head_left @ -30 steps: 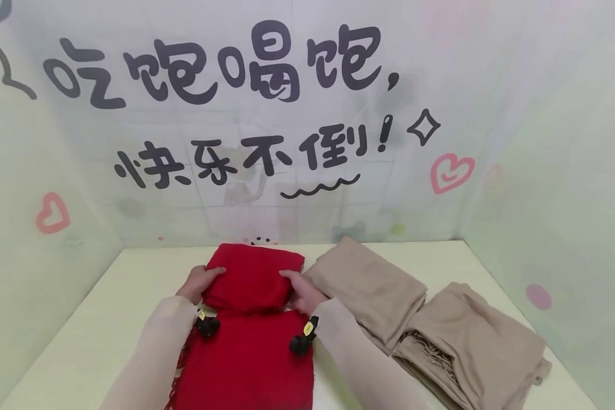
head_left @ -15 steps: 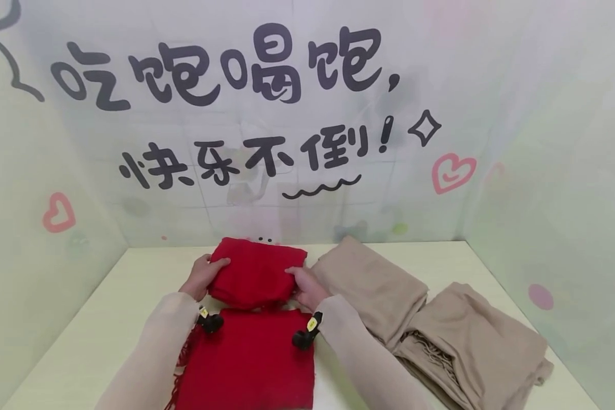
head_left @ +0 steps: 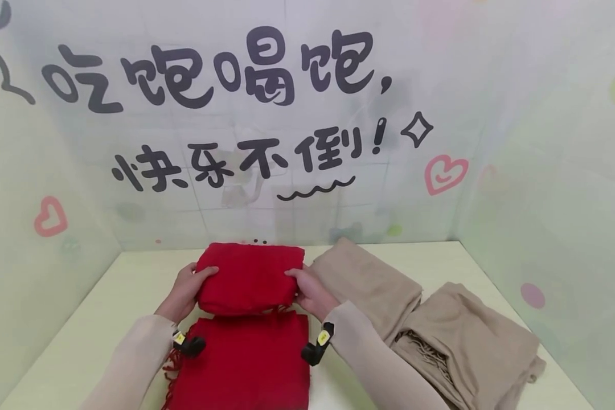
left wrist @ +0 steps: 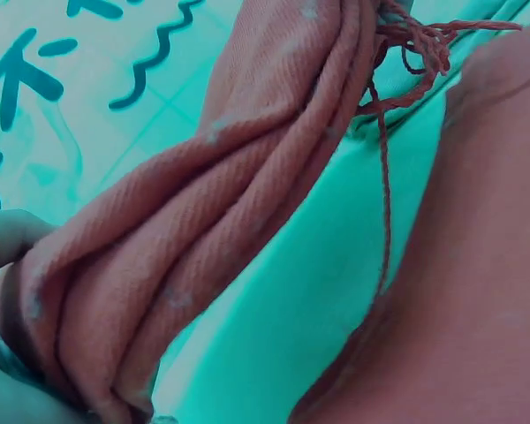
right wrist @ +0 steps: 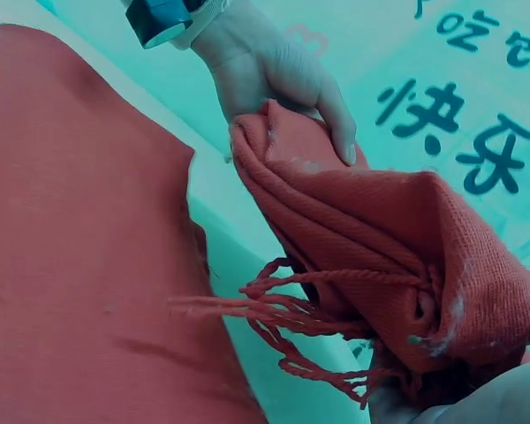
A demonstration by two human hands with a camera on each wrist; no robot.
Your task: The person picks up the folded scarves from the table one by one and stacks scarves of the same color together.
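Note:
Both hands hold a folded red scarf (head_left: 251, 276) by its two sides near the back of the table. The left hand (head_left: 187, 289) grips its left end, thumb on the near face. At the right end the right hand (head_left: 311, 287) grips it the same way. In the left wrist view the layered folds of the scarf (left wrist: 212, 212) show. Twisted fringe (right wrist: 314, 327) hangs from its underside in the right wrist view. Just in front lies a second folded red scarf (head_left: 246, 364), flat, with fringe along its left edge.
Two folded beige scarves lie to the right: one (head_left: 369, 285) beside the right hand, the other (head_left: 476, 341), looser and with fringe, nearer the front. A printed wall (head_left: 287, 222) stands behind the pale table (head_left: 92, 319), with side walls left and right.
The held red scarf has been raised slightly, then brought nearer, and now looks a bit wider. The left hand has shifted left. The other scarves stay in place.

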